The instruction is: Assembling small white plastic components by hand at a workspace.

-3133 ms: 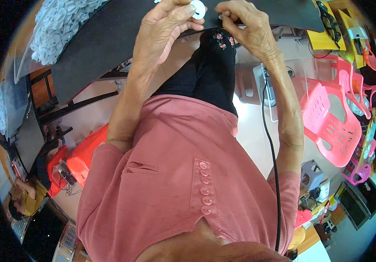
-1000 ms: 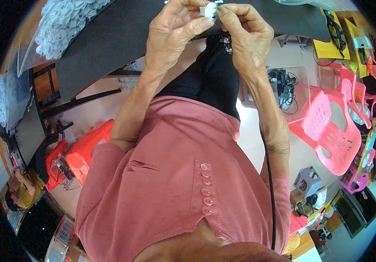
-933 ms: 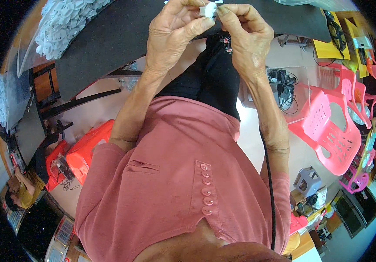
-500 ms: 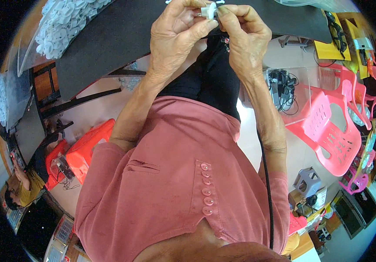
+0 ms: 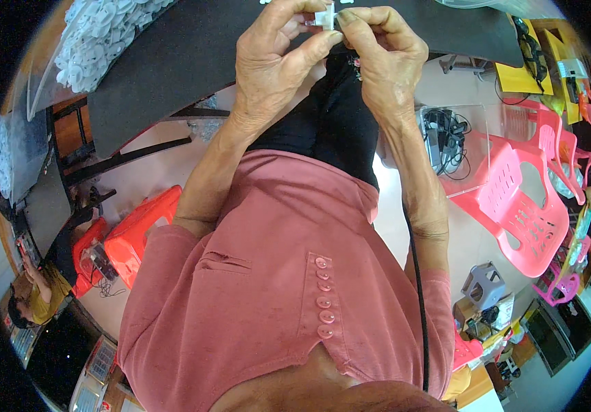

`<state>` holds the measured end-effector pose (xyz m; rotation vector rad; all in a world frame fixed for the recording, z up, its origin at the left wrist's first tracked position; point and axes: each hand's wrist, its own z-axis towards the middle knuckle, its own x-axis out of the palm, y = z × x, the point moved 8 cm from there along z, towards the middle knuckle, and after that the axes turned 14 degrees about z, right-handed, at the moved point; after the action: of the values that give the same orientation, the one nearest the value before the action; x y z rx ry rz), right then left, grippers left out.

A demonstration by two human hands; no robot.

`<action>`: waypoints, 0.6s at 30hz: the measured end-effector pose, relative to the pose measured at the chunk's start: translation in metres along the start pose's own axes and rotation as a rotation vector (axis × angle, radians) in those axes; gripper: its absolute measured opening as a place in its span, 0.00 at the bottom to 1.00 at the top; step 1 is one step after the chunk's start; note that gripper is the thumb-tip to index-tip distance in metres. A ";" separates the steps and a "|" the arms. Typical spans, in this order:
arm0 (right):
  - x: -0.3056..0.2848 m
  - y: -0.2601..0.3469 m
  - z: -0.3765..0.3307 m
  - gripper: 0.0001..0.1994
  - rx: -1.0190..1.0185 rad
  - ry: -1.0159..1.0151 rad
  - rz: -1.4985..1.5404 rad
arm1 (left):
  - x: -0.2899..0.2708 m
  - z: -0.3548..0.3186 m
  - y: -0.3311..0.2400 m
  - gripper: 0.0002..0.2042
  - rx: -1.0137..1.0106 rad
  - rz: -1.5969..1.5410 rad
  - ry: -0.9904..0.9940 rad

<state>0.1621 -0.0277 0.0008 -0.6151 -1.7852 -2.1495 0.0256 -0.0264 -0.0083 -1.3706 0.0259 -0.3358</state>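
Observation:
Above the near edge of the dark table [image 5: 192,55], my left hand [image 5: 268,69] pinches a small white plastic piece [image 5: 326,18] between thumb and fingers. Short prong-like bits stick out of the piece's left side, much like a plug's pins. My right hand [image 5: 390,69] is closed too, thumb against forefinger, just right of the piece. What sits in that pinch, if anything, is too small to make out. A clear bin at the far left holds a heap of pale white plastic parts [image 5: 96,44].
A clear box with black cables [image 5: 444,141] stands beside my right forearm, near a pink plastic chair [image 5: 532,220]. Red stools [image 5: 141,237] are on the left, where another person [image 5: 35,295] sits. A black cable [image 5: 419,295] runs along my right arm.
The white piece has turned in my left fingers and now shows a narrower, squarer side. My right fingertips stay close beside it. Both arms have barely moved.

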 end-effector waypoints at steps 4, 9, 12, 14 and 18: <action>-0.007 -0.008 0.001 0.03 0.064 -0.002 0.064 | 0.003 0.001 -0.005 0.16 -0.066 -0.096 0.019; -0.007 -0.008 0.000 0.03 0.071 0.038 0.062 | 0.000 0.002 -0.001 0.16 -0.086 -0.042 0.012; -0.012 -0.012 0.002 0.04 0.025 0.025 0.053 | 0.000 0.002 0.004 0.16 -0.084 0.017 0.001; -0.008 -0.008 0.002 0.04 -0.007 0.014 0.058 | 0.003 0.003 0.001 0.16 -0.005 -0.007 0.049; -0.007 -0.005 0.001 0.05 0.036 0.004 -0.001 | 0.001 0.002 -0.002 0.16 -0.035 0.044 -0.001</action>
<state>0.1661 -0.0264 -0.0072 -0.6004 -1.8179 -2.1136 0.0263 -0.0252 -0.0058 -1.4024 0.0607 -0.2989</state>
